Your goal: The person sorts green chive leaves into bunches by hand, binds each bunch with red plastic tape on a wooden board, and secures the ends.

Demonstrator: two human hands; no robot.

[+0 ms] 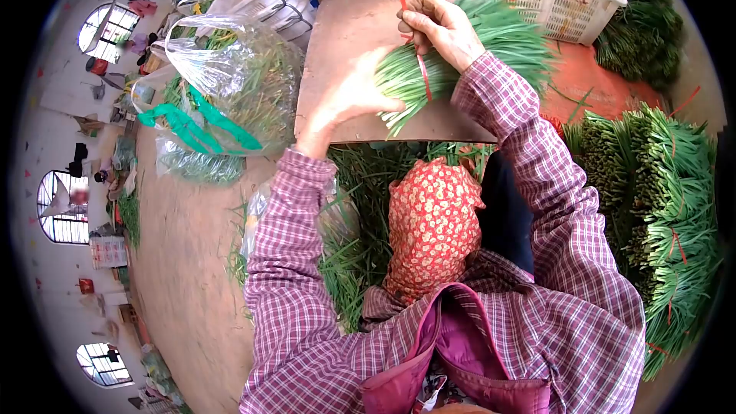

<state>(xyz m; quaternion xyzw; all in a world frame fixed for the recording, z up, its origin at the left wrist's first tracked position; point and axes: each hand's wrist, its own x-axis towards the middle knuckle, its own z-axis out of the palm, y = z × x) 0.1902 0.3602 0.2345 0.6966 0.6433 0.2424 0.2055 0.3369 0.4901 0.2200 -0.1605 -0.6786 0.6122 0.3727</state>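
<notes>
A bunch of chives (418, 80) lies on a brown board (345, 31), its pale cut ends toward my left and its leaves fanning to the upper right. A red tie (424, 77) runs across the stalks near those ends. My right hand (445, 29) is above the bunch, thumb and fingers pinched on the tie, whose loose end sticks up past the fingers. Cupped at the cut ends is my left hand (346, 100), its thumb against the stalks. Bright glare washes out its fingers.
Tied bundles of greens (675, 238) are stacked at my right. A white plastic crate (537, 0) stands behind the board. Plastic bags of greens (230, 77) sit on the left. Below the board are loose leaves (356, 207) and a red flowered cloth (433, 222) over my lap.
</notes>
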